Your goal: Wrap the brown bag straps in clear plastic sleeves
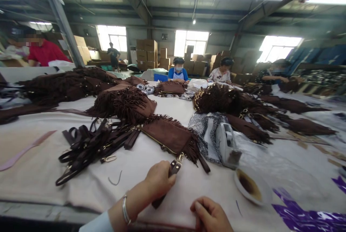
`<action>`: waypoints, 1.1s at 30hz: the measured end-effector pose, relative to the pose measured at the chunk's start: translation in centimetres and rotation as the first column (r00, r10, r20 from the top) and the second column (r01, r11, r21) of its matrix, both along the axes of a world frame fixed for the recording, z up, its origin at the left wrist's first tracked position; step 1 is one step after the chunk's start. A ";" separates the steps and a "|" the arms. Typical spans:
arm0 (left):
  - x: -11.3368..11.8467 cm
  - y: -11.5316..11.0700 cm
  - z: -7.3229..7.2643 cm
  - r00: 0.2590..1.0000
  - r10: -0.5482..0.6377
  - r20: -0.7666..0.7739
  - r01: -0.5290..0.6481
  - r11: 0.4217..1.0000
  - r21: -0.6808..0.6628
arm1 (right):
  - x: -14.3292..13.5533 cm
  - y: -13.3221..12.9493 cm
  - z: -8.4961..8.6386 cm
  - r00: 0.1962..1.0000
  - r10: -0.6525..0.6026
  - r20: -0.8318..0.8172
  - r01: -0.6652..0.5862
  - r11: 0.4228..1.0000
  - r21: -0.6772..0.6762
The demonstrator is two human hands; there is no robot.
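Note:
My left hand [160, 181] is closed around a dark brown strap [175, 167] close to its gold snap hook [180, 157]. The hook sits at the corner of a brown fringed bag [169, 134], which lies flat with its zipper edge towards me. Lower down, near the table's front edge, my right hand [211, 214] has its fingers curled in; what they hold, if anything, is hidden. Left of the bag lies a tangled pile of dark brown straps [89, 145] with metal clips.
Fringed brown bags [127, 104] are heaped behind. To the right stand a tape dispenser [225, 143], a shallow dish [250, 185] with brown residue and purple plastic packaging [305, 214]. A pink comb [29, 149] lies left. Several people work beyond the table [92, 192].

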State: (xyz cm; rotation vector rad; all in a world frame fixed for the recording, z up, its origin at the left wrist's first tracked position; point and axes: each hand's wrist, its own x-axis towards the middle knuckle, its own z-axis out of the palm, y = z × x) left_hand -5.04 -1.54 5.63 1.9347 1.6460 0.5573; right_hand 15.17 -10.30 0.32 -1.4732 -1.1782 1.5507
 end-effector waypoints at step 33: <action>-0.3 3.6 -1.4 0.965 -0.038 0.259 0.006 0.992 0.125 | -6.7 10.5 3.3 0.987 -0.043 -0.152 0.044 0.999 0.001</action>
